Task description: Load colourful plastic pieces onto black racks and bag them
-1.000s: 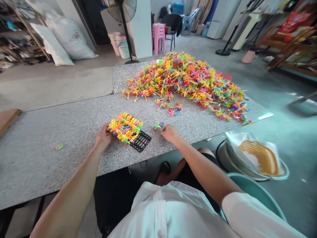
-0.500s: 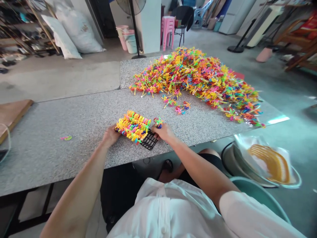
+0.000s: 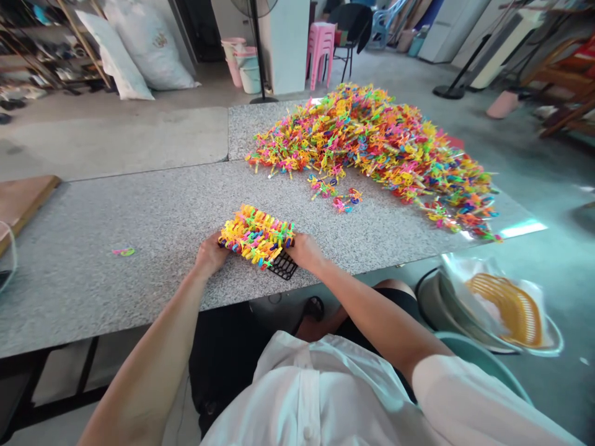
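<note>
Center frame: left hand (image 3: 210, 254) braces the black grid tray (image 3: 282, 266) edge, steadying it. Right hand (image 3: 304, 249) pinches a colorful piece against the packed rows (image 3: 256, 234). Loose pile (image 3: 381, 145) upper right, within reach.

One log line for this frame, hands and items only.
left hand: on grid left end | right hand: at right end | grid: mostly filled with clips | pile: behind
</note>
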Action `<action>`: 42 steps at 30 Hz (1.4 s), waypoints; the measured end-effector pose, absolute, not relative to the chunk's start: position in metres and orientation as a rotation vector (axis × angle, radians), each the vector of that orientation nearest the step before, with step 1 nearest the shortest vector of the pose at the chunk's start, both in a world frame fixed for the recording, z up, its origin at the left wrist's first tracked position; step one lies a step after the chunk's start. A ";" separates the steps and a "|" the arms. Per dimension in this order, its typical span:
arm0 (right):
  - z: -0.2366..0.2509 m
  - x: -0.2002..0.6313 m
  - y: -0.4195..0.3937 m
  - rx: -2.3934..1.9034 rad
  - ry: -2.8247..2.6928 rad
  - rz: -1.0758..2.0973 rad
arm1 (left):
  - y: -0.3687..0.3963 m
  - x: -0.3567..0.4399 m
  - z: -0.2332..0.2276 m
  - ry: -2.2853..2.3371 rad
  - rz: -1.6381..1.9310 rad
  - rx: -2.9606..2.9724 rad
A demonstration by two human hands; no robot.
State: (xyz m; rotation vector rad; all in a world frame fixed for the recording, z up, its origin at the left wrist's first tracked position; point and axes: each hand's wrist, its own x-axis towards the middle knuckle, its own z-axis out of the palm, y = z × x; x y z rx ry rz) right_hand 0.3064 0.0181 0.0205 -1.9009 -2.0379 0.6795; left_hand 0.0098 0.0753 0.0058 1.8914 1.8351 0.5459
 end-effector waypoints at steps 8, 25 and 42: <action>0.020 0.294 0.016 -2.006 -2.134 0.647 | 0.072 0.015 0.012 1.869 0.518 1.851; 0.032 0.412 0.066 -2.410 -1.738 0.413 | 0.086 0.001 -0.015 1.870 0.616 1.935; 0.032 0.423 0.053 -2.041 -2.161 0.445 | 0.080 0.007 -0.011 1.881 0.555 1.921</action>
